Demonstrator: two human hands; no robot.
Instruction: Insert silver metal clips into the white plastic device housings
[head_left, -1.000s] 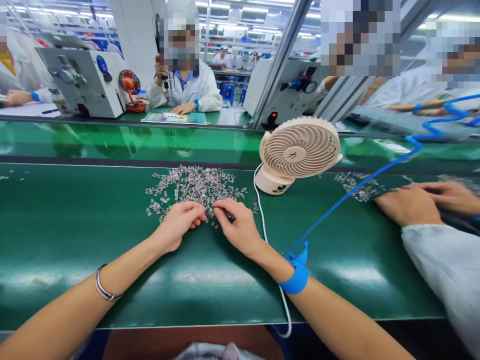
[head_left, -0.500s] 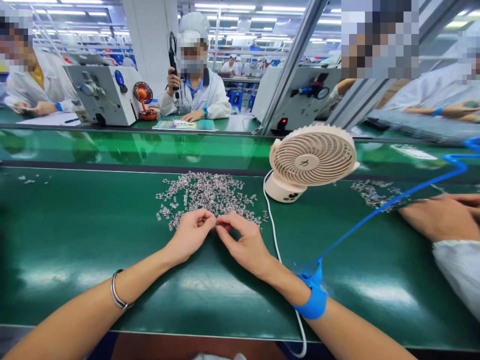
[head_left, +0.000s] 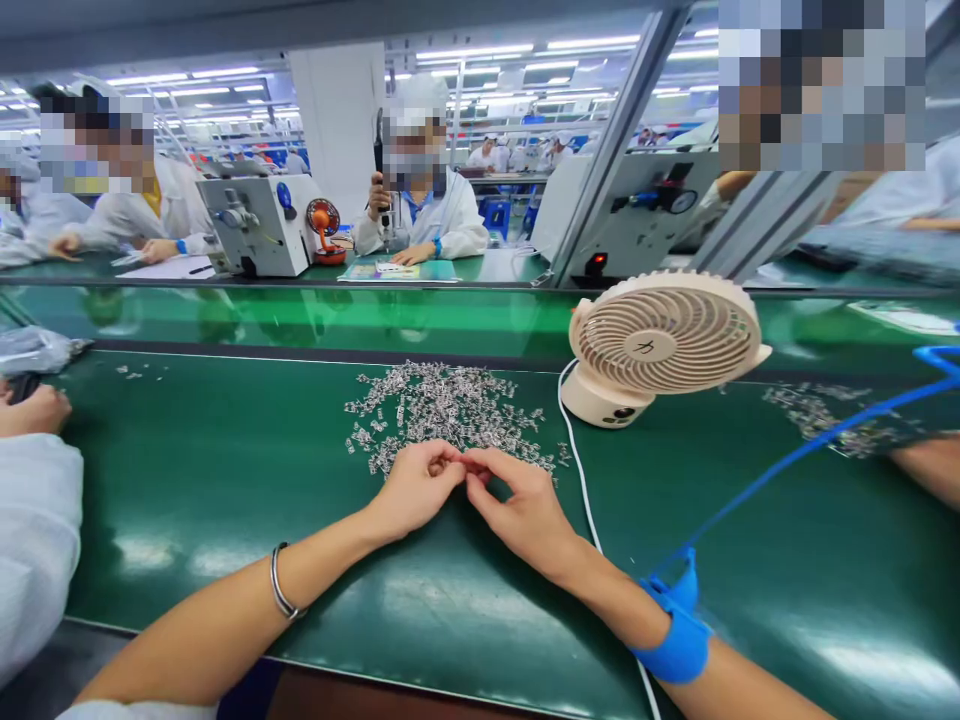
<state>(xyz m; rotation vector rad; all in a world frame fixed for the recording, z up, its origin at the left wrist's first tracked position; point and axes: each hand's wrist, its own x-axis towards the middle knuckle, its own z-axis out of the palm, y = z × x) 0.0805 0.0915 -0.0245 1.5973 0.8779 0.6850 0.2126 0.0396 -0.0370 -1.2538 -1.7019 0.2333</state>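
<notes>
Green glossy mat (head_left: pixel 225 520) | your left hand (head_left: pixel 415 490) and right hand (head_left: pixel 525 505) meet fingertip to fingertip, pinched shut on one tiny part, too small to identify | just nearside of the pile of small silvery metal pieces (head_left: pixel 450 405) | ribbed cream fan (head_left: pixel 664 340) right of pile | step: likely sorting; next needs fine pinching

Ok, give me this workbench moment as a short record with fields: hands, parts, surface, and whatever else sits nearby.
left hand: left hand at the near edge of the parts pile, fingertips meeting the other hand's
right hand: right hand, fingertips pinched together against the left; whether a part is held is too small to tell
parts: pile of small metal parts spread just beyond both hands
surface: green mat
wrists: bangle left, blue wrist strap right with blue coiled cord
nearby: beige desk fan, right of the pile
</notes>
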